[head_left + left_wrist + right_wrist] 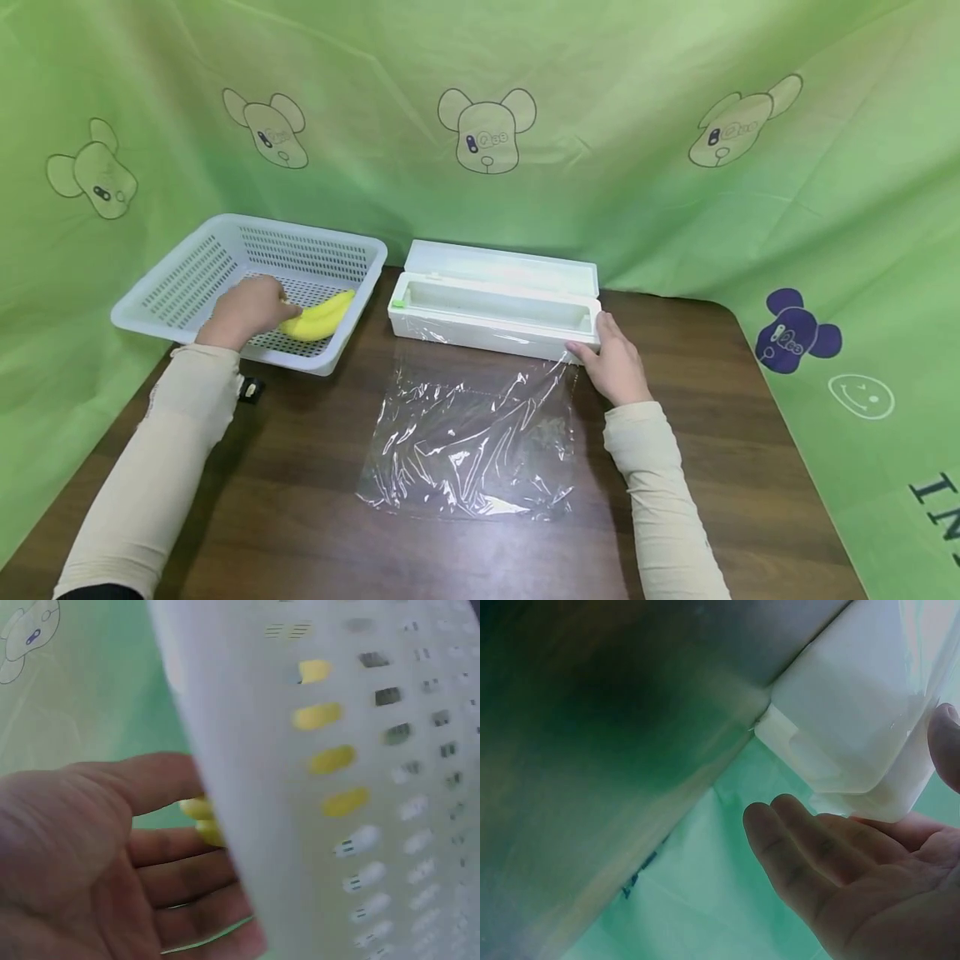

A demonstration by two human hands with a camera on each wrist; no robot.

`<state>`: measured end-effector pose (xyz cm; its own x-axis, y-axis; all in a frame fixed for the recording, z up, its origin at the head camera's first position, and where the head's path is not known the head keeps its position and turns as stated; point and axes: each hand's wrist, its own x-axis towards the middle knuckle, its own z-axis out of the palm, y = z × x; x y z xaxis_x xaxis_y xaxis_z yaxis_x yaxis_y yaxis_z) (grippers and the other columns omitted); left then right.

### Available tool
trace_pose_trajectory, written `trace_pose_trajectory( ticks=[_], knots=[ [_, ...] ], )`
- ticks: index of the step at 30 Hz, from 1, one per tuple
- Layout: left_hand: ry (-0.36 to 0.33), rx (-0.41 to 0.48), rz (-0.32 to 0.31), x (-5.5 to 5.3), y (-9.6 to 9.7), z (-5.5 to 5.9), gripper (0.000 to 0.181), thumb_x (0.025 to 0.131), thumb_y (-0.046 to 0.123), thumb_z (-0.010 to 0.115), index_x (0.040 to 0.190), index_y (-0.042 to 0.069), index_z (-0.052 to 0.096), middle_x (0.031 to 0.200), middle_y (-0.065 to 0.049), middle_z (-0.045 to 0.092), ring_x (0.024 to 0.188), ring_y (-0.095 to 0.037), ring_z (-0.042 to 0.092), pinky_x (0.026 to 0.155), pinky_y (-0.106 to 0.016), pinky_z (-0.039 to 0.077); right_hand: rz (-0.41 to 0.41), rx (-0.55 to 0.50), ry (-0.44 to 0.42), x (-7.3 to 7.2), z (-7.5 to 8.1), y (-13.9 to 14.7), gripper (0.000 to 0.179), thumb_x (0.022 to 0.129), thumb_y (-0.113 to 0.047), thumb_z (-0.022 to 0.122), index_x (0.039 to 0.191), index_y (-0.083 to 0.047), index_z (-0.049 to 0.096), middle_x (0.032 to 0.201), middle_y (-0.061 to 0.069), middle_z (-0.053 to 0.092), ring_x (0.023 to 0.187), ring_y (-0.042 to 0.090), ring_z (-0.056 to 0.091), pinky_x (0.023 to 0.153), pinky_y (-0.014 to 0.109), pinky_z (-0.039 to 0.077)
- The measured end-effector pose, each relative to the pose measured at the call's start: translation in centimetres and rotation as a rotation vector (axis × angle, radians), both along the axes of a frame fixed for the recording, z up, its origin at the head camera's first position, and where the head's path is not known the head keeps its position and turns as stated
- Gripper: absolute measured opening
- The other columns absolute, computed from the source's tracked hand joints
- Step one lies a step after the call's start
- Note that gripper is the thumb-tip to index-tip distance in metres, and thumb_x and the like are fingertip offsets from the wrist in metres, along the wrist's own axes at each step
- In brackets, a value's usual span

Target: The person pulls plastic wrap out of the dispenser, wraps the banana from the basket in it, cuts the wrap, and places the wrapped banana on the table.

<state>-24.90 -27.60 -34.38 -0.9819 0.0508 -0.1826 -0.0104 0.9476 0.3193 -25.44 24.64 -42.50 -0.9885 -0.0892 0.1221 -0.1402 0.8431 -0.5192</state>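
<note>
At the far left of the wooden table, a pale perforated basket stands close to the green backdrop. The left hand reaches over its near wall, and the hand's thumb and fingers pinch the left end of a yellow banana. The banana is inside the basket, toward its right side, with its other end pointing right and far. In the left wrist view, yellow shows between thumb and fingers and through the slots of the basket wall; the other fingers are only loosely bent. A cream sleeve covers the left forearm, and a small black object lies on the table just beyond the basket's near wall, beside the cuff.

At the middle, a long white box sits at the far side with its lid tipped back toward the backdrop. A green piece is at the box's left end. Clear film runs from the front of the box toward the near side, spread on the table in creases.

At the box's right end is the right hand, loosely spread: its thumb rests on the front and its fingers lie along the end. Farther right, the backdrop carries a purple mouse head and a smiling face outline.
</note>
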Motion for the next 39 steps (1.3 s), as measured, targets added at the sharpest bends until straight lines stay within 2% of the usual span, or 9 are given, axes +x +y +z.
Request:
trace_pose_trajectory(
  ticks=[5, 9, 11, 15, 21, 27, 29, 33, 39],
  knots=[
    [0.164, 0.018, 0.040, -1.2, 0.9, 1.0, 0.033, 0.096, 0.026, 0.068, 0.099, -0.007, 0.065, 0.082, -0.015, 0.062, 0.069, -0.030, 0.054, 0.056, -0.042, 0.046, -0.003, 0.007, 0.005, 0.0, -0.2, 0.2, 0.084, 0.099, -0.031, 0.067, 0.153, 0.013, 0.022, 0.156, 0.036, 0.022, 0.142, 0.052, 0.025, 0.115, 0.059, 0.022],
    [0.256, 0.051, 0.003, -2.7, 2.1, 1.9, 0.032, 0.098, 0.022, 0.066, 0.110, -0.008, 0.063, 0.092, -0.021, 0.065, 0.078, -0.034, 0.058, 0.065, -0.046, 0.048, -0.005, 0.011, 0.002, 0.0, -0.1, 0.1, 0.084, 0.099, -0.032, 0.067, 0.153, 0.013, 0.021, 0.157, 0.035, 0.021, 0.143, 0.052, 0.025, 0.115, 0.058, 0.022],
    [0.274, 0.080, -0.022, -3.6, 2.8, 2.2, 0.034, 0.099, 0.020, 0.065, 0.117, -0.009, 0.061, 0.101, -0.024, 0.065, 0.085, -0.037, 0.059, 0.073, -0.049, 0.049, -0.007, 0.009, 0.000, 0.0, -0.1, 0.1, 0.084, 0.099, -0.032, 0.067, 0.153, 0.012, 0.021, 0.157, 0.035, 0.021, 0.143, 0.051, 0.025, 0.116, 0.058, 0.022],
    [0.230, 0.120, -0.041, -5.2, 3.6, 2.7, 0.041, 0.101, 0.018, 0.063, 0.130, -0.010, 0.056, 0.121, -0.030, 0.061, 0.106, -0.043, 0.058, 0.091, -0.056, 0.047, -0.007, 0.006, -0.006, 0.1, 0.1, 0.1, 0.084, 0.099, -0.032, 0.066, 0.153, 0.013, 0.021, 0.157, 0.034, 0.020, 0.143, 0.051, 0.024, 0.116, 0.057, 0.022],
    [0.112, 0.122, -0.096, -7.3, 3.8, 3.7, 0.050, 0.102, 0.020, 0.061, 0.141, -0.009, 0.048, 0.137, -0.033, 0.051, 0.119, -0.046, 0.052, 0.099, -0.057, 0.043, -0.012, 0.000, -0.007, 0.1, 0.3, 0.2, 0.084, 0.099, -0.031, 0.066, 0.154, 0.012, 0.020, 0.158, 0.034, 0.019, 0.142, 0.052, 0.025, 0.116, 0.058, 0.021],
    [-0.048, 0.121, -0.148, -7.7, 3.1, 4.1, 0.066, 0.101, 0.016, 0.063, 0.150, -0.013, 0.029, 0.144, -0.038, 0.040, 0.126, -0.049, 0.046, 0.109, -0.060, 0.035, -0.014, -0.012, -0.047, 0.2, 0.0, 0.0, 0.085, 0.100, -0.034, 0.065, 0.156, 0.008, 0.017, 0.160, 0.030, 0.016, 0.144, 0.050, 0.022, 0.117, 0.057, 0.020],
    [-0.045, 0.122, -0.157, -7.6, 3.0, 4.1, 0.064, 0.100, 0.013, 0.062, 0.149, -0.014, 0.029, 0.142, -0.038, 0.042, 0.124, -0.049, 0.047, 0.108, -0.060, 0.036, -0.017, -0.017, -0.037, 0.3, 0.0, 0.0, 0.084, 0.099, -0.032, 0.066, 0.156, 0.008, 0.018, 0.160, 0.031, 0.017, 0.144, 0.050, 0.022, 0.117, 0.056, 0.020],
    [0.009, 0.119, -0.168, -7.3, 3.0, 4.0, 0.051, 0.100, 0.009, 0.061, 0.141, -0.015, 0.043, 0.131, -0.037, 0.052, 0.113, -0.046, 0.053, 0.101, -0.058, 0.042, -0.025, -0.016, -0.028, 0.5, 0.0, 0.1, 0.083, 0.099, -0.031, 0.066, 0.155, 0.009, 0.020, 0.159, 0.031, 0.018, 0.144, 0.050, 0.023, 0.116, 0.057, 0.021],
    [0.028, 0.115, -0.150, -7.1, 3.3, 4.2, 0.051, 0.100, 0.019, 0.063, 0.138, -0.013, 0.049, 0.127, -0.032, 0.057, 0.103, -0.039, 0.057, 0.093, -0.055, 0.046, -0.027, -0.011, -0.017, 0.6, 0.1, 0.2, 0.083, 0.099, -0.031, 0.067, 0.155, 0.009, 0.022, 0.159, 0.031, 0.020, 0.144, 0.049, 0.025, 0.116, 0.057, 0.022]
  ],
)
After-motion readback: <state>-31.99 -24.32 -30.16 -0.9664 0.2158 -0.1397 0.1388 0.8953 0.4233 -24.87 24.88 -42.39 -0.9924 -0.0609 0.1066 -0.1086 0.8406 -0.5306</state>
